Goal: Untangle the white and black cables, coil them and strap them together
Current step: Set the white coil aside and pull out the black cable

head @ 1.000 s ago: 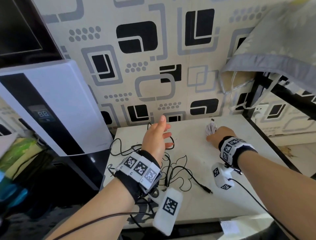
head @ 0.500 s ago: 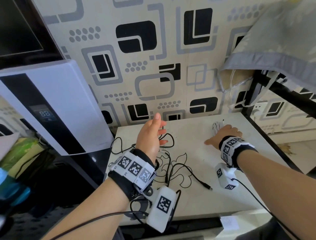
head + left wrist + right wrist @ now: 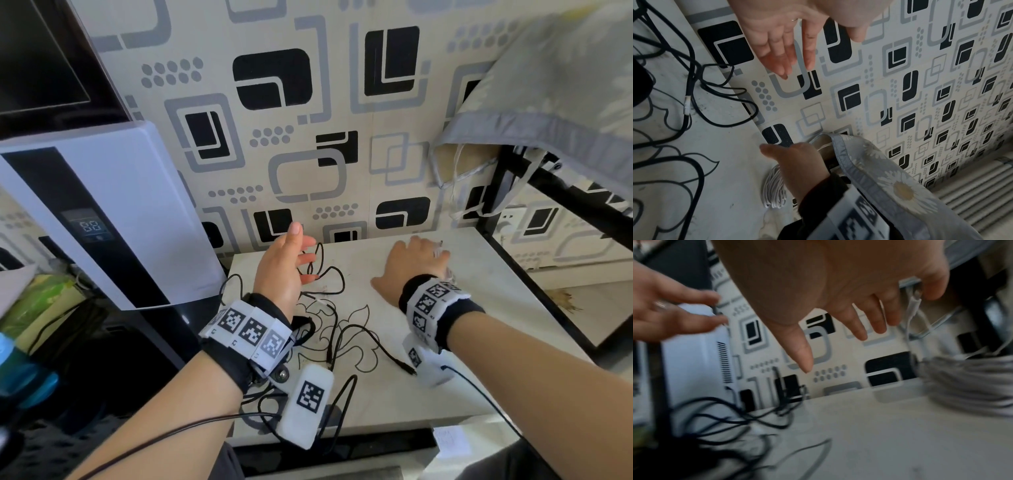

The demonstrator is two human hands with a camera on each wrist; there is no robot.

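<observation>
A loose black cable (image 3: 343,282) sprawls in loops over the left half of the white table (image 3: 486,308). My left hand (image 3: 303,253) hovers above those loops, palm open and fingers straight, holding nothing; the left wrist view shows its fingers (image 3: 785,53) spread in the air. A coiled white cable (image 3: 772,191) lies near the wall on the right. My right hand (image 3: 421,253) is low over that coil (image 3: 966,386) with fingers spread and gripping nothing. A white cable end (image 3: 914,305) dangles by the little finger. The black cable (image 3: 688,84) carries a white tape band.
A white appliance (image 3: 120,212) leans beside the table's left edge. A grey floral cloth (image 3: 548,102) hangs over a black frame (image 3: 507,192) at the right. The patterned wall stands right behind the table. The black cable's plug end (image 3: 409,369) lies near my right wrist.
My right hand went from curled beside the white coil to flat with fingers spread over it. My left hand stayed raised and open above the black cable.
</observation>
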